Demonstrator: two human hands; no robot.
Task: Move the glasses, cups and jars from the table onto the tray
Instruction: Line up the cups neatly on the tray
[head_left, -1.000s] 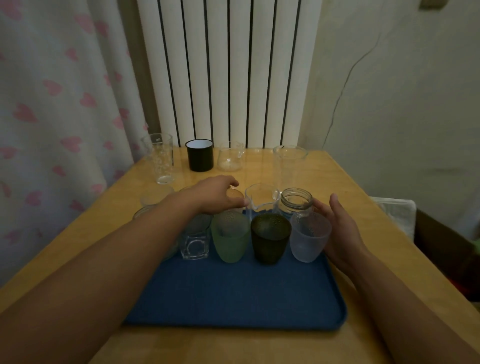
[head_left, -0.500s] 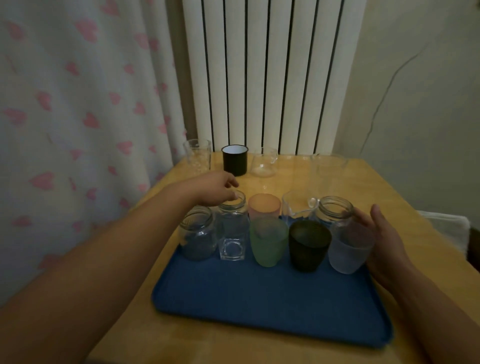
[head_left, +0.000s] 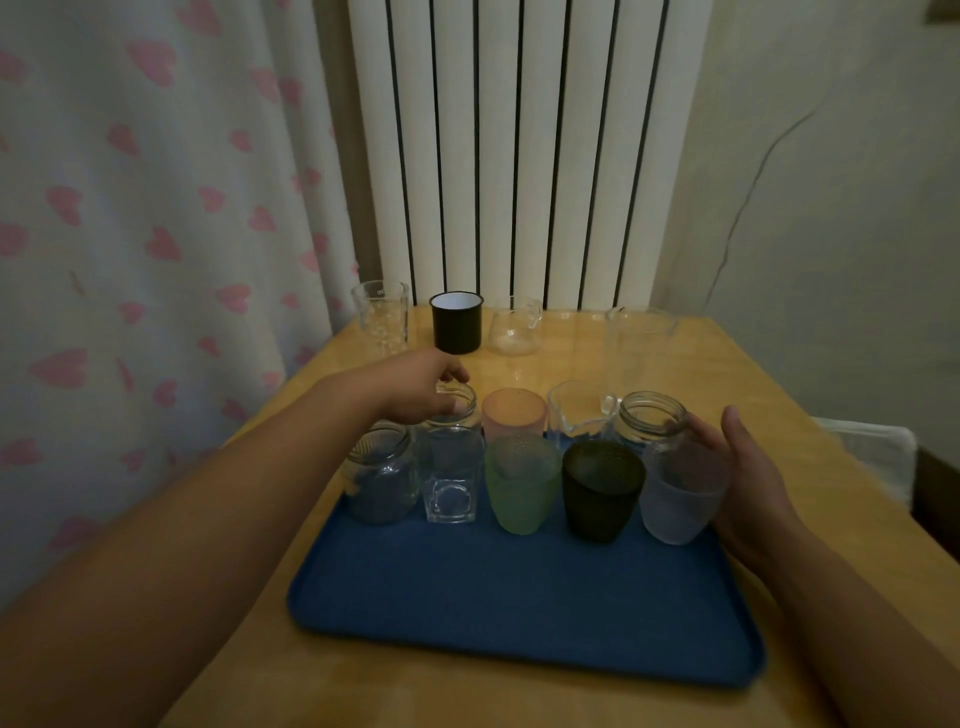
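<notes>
- The desk (head_left: 727, 364), pale wood, carried everything; its near and right edges ran out of frame.
- The blue tray (head_left: 519, 597) lay on it at the near side, its front half bare.
- Along the tray's far part stood 2 rows — in front a round jar (head_left: 382, 480), a square jar (head_left: 451, 480), a green cup (head_left: 522, 488), a dark cup (head_left: 601, 491) and a frosted cup (head_left: 680, 496); behind them an orange cup (head_left: 514, 413), a small glass pitcher (head_left: 579, 413) and a second clear jar (head_left: 649, 415).
- Not yet on the tray, at the desk's far edge: a tall patterned glass (head_left: 381, 317), a black mug (head_left: 457, 322), a low glass jug (head_left: 515, 327) and a wide clear beaker (head_left: 641, 338), its outline faint against the wood.
- The left hand (head_left: 415, 387) hovered over a jar mouth (head_left: 460, 400) in the back row, fingers loosely curled; whether it gripped the rim could not be told.
- The right hand (head_left: 737, 467) lay flat and relaxed beside the frosted cup, touching it or nearly so.
- My reading: this was a placing step — next, reach for 1 of the 4 far pieces, lifting clear of the crowded rows.
- Dim light blurred where the back row sat against the tray's rim.
</notes>
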